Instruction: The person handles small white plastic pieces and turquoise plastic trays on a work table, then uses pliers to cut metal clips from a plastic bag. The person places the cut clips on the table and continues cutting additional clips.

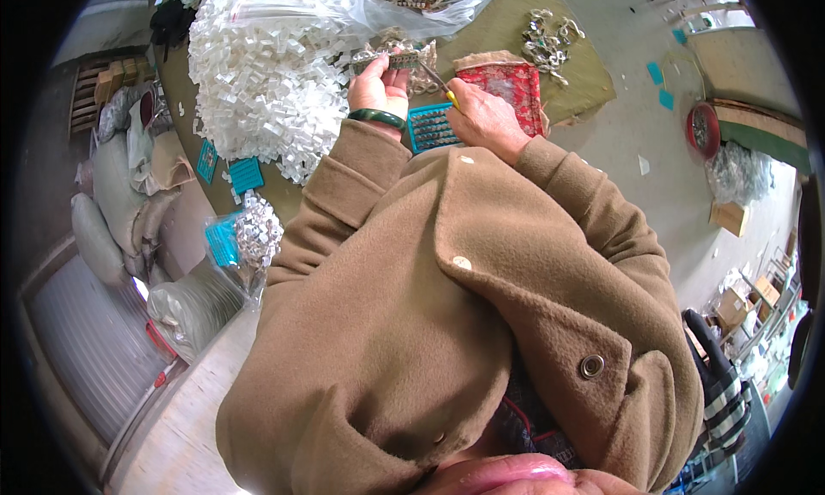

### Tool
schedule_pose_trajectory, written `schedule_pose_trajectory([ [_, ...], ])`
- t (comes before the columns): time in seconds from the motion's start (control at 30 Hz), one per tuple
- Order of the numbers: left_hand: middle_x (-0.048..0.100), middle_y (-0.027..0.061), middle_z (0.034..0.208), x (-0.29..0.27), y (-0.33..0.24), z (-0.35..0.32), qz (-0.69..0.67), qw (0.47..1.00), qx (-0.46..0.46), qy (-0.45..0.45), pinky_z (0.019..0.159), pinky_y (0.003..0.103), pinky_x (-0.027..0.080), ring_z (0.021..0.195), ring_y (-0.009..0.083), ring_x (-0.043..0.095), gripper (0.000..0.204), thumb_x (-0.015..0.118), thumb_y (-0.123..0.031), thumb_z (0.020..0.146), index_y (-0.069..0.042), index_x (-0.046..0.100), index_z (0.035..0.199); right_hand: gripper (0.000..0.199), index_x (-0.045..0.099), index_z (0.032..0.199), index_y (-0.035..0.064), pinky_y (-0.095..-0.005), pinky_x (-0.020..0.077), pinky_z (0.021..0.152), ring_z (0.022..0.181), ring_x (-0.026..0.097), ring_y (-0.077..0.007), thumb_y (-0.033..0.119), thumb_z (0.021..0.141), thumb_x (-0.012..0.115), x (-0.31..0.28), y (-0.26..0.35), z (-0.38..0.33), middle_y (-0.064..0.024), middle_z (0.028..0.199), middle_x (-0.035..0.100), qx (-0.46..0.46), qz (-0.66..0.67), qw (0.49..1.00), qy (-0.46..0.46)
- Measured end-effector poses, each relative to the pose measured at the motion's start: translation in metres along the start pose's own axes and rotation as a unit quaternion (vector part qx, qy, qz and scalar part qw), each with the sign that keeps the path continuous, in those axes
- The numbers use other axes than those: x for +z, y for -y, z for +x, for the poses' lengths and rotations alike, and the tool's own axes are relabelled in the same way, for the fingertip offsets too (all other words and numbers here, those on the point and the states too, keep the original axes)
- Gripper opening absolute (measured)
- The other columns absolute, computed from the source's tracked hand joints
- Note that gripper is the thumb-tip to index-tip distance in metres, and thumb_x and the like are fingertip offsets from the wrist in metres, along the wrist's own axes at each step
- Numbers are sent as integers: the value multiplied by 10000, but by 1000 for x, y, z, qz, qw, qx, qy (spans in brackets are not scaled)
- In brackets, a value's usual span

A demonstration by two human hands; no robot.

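At ten to eleven o'clock lies a heap of small white plastic pieces [266,91]. Just short of twelve, the left hand [378,93] pinches a narrow green strip [397,62] between thumb and fingers, with pale, tangled material beyond it. Just past twelve, below the strip, sits a blue ribbed tray [432,127]. Next comes a yellow-handled tool [451,98], its handle closed in the right hand [488,117] near one o'clock; a red patterned cloth [519,87] and looped cords [550,44] lie farther right.

The tool's slim shaft slants towards eleven, ending near the strip's right end; whether they touch I cannot tell. A slip there could — in my judgement — jab the left fingers, the cause being a push along the shaft straight at that hand. A loose pinch might also let the strip twist. The strip's long axis runs roughly nine to three, its right end tipped slightly up and facing the tool.
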State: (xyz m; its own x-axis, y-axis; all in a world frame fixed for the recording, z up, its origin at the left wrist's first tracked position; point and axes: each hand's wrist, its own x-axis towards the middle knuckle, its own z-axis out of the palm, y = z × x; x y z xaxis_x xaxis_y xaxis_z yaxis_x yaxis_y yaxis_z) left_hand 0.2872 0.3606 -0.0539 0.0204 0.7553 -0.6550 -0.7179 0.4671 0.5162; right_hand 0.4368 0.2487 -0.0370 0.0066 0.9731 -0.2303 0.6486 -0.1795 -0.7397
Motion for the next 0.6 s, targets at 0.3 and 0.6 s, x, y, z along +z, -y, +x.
schedule_pose_trajectory([
  [0.3,638,192,1022,-34,-20,5,12,996,-83,-19,909,493,571,991,333,652,131,587,-82,953,-1,548,1049,166,579,893,31,-537,495,647,725,653,-418,155,814,503,-2,-2,13,-207,744,656,-46,-117,991,-36],
  [0.6,691,65,985,-101,-45,-8,659,626,370,191,810,314,521,870,181,662,298,732,-182,836,-122,686,1124,223,642,953,73,-521,507,686,746,656,-423,211,842,507,22,-14,11,-226,765,666,-65,-60,991,104],
])
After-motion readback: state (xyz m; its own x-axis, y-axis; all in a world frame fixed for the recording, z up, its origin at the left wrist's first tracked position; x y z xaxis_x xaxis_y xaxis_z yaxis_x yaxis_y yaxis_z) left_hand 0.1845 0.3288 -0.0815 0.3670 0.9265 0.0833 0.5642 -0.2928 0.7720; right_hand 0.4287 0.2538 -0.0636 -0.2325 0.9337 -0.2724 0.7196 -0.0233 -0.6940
